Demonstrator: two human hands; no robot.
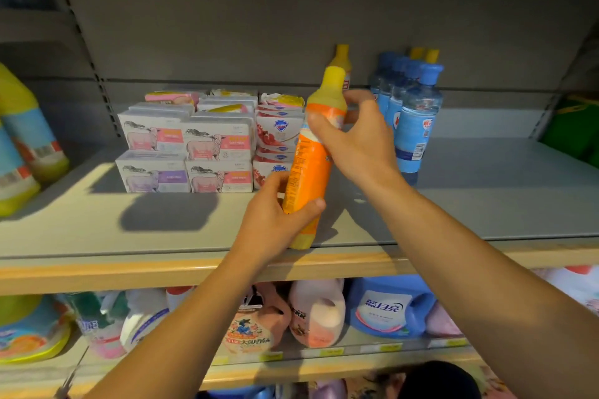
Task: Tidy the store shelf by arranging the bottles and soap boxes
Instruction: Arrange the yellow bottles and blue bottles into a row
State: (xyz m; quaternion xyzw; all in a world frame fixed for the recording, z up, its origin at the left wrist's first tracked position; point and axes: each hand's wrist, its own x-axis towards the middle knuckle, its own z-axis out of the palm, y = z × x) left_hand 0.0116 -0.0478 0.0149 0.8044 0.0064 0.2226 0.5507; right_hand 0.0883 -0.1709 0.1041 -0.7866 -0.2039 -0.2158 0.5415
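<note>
**Both hands on the orange bottle at the front of the shelf**

The orange bottle (311, 159), with its yellow cap and yellow base, stands slightly tilted near the front edge of the grey shelf (129, 236), its cap leaning to the right. The left hand (275, 220) grips its lower half: the thumb curls across the front of the label and the fingers (275, 183) wrap round the left side. The right hand (359, 136) holds the neck and shoulder from the right, thumb pressed on the front just under the cap, the other fingers curled round behind.

Just left of the bottle sit the soap boxes (186, 146), stacked two high in rows: white boxes printed with a sheep, and next to them red-and-white boxes touching the bottle's left side as seen from the camera. Behind the held bottle a second yellow-capped bottle (342, 63) stands upright by the back panel. To the right, a row of blue bottles (416, 116) runs front to back, with two more yellow caps showing behind it.

At the far left of the shelf stand yellow-and-blue jugs (29, 136). The lower shelf (291, 363) carries pink and blue detergent jugs.
</note>
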